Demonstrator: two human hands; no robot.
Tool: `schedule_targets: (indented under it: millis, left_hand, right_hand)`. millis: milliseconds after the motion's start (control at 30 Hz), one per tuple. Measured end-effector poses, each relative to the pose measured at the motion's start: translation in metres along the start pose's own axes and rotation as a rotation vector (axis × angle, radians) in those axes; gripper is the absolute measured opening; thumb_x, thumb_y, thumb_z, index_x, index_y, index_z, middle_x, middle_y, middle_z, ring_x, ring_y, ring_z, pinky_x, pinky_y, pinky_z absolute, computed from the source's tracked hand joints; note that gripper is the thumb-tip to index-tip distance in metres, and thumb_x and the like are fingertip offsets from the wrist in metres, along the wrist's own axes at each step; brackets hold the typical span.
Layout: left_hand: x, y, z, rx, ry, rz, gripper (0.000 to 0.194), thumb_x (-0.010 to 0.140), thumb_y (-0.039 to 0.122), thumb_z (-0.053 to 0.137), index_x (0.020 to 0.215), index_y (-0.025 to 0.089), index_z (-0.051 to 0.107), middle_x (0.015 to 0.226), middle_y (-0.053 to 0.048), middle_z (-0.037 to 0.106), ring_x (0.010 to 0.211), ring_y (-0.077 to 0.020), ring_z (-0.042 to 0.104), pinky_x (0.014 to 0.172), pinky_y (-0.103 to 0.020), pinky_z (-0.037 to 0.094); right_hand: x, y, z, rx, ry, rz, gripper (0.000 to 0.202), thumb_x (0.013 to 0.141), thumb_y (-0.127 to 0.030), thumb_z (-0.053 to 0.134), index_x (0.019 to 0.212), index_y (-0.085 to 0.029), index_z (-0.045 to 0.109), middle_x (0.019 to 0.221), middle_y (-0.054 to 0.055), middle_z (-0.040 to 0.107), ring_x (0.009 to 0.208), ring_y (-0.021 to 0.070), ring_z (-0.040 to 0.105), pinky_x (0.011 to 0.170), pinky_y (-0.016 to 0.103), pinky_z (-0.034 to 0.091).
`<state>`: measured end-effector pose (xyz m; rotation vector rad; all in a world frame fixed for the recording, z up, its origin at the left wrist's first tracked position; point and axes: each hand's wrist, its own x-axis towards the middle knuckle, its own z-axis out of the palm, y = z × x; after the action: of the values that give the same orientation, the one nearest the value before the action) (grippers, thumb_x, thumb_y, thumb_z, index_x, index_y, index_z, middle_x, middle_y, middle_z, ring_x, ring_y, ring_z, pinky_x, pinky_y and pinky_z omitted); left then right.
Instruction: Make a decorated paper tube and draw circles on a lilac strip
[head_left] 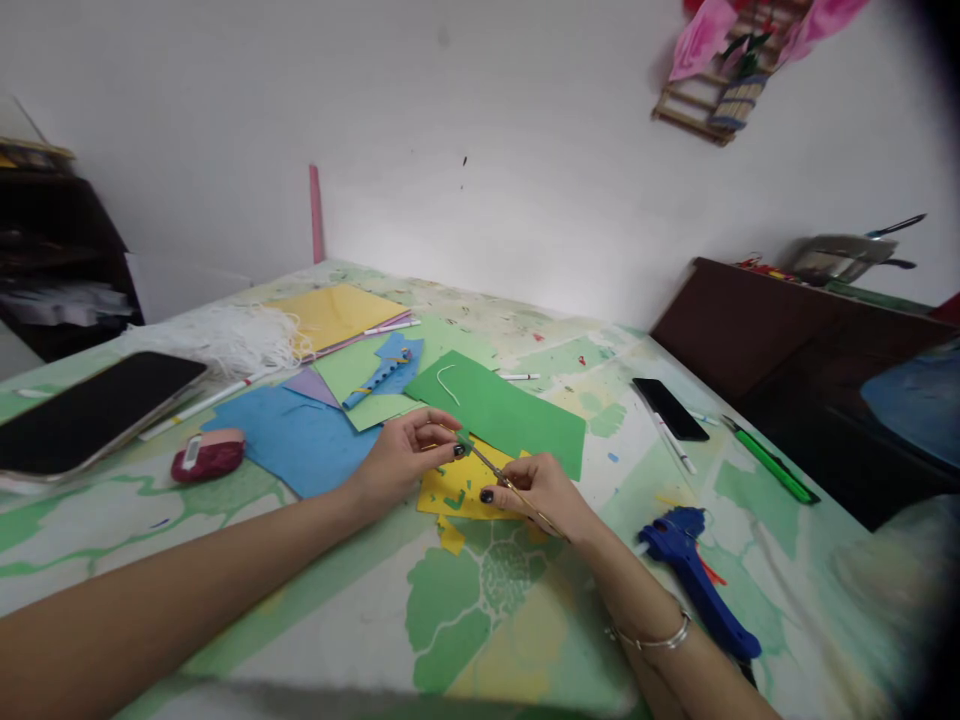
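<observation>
Near the middle of the table, my left hand (409, 450) pinches a small green paper piece (465, 440) between thumb and fingertips. A slim gold-coloured metal tool (525, 500) is gripped in my right hand (551, 490), its tip meeting the green piece. I cannot tell whether this tool is tweezers or small scissors. Beneath both hands lies a yellow sheet (480, 507) with green paper scraps (455, 500) on it. A larger green sheet (517, 415) lies just beyond, bearing a curved white strip (448, 385). Blue paper (300, 440) lies left of my left hand.
A blue glue gun (694, 575), green cutter (772, 462) and black phone (670, 408) lie right. Left are a larger phone (97, 410), a dark-red object (208, 455) and white strings (225, 340). A decorated blue paper piece (379, 378) lies beyond my left hand.
</observation>
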<state>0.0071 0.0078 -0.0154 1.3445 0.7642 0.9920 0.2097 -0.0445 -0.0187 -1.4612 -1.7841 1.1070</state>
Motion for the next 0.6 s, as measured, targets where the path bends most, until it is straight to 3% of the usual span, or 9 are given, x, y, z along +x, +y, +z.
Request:
schedule_targets:
  millis: [600]
  left_hand:
    - [0.0010, -0.0001, -0.0005, 0.006, -0.021, 0.018, 0.031, 0.067, 0.025, 0.074, 0.091, 0.015, 0.058, 0.074, -0.002, 0.068, 0.072, -0.0141, 0.063, 0.070, -0.027, 0.048]
  right_hand:
    - [-0.0030, -0.0038, 0.0022, 0.060, -0.002, 0.033, 0.046, 0.065, -0.056, 0.067, 0.053, -0.017, 0.045, 0.047, -0.007, 0.028, 0.044, 0.0057, 0.023, 0.041, 0.023, 0.013]
